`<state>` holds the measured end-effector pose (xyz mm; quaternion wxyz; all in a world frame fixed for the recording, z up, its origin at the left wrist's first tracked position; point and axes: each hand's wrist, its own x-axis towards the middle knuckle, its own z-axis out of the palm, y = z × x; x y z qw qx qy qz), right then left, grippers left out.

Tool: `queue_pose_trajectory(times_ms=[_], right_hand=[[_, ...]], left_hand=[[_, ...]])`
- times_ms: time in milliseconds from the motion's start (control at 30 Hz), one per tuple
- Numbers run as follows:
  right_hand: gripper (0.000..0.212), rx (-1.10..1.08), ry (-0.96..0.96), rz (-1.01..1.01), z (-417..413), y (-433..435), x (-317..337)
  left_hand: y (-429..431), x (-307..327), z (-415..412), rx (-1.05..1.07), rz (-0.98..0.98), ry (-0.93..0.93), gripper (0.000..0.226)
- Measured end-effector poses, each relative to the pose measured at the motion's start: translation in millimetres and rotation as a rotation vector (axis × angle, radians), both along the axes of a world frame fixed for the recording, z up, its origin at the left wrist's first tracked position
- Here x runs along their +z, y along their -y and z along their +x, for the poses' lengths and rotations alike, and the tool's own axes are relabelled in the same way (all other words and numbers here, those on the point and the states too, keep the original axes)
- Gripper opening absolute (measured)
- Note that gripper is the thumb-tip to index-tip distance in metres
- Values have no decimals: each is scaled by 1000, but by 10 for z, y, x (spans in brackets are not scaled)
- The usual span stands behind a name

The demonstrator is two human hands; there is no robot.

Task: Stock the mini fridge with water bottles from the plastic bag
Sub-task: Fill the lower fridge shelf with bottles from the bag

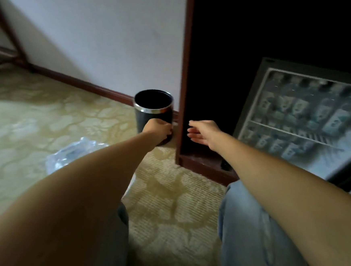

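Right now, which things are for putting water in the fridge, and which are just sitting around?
For the job: mini fridge, open; water bottles on its shelves; plastic bag on the carpet.

Just around: black bin, though the left hand holds it; wooden cabinet; the carpet. The right hand is open and holds nothing.
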<state>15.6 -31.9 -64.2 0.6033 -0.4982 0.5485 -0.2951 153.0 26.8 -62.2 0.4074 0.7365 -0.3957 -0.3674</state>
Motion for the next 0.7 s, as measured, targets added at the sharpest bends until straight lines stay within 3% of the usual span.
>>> queue_pose_trajectory(times_ms=[133, 333, 433, 567, 700], right_hand=[[21, 220, -113, 2, 837, -366, -124], [25, 448, -339, -32, 1697, -773, -298], [14, 518, -266, -31, 2124, -829, -218], [21, 659, -241, -79, 2460, -896, -277], [23, 647, -309, -78, 2528, -818, -581]], left_hand=[[-463, -16, 851, 58, 96, 150, 20], [-1059, 39, 1653, 268, 60, 148, 23], [-1245, -77, 1866, 314, 134, 177, 12], [-1253, -181, 1962, 346, 233, 225, 27], [-1080, -406, 1928, 187, 305, 292, 22]])
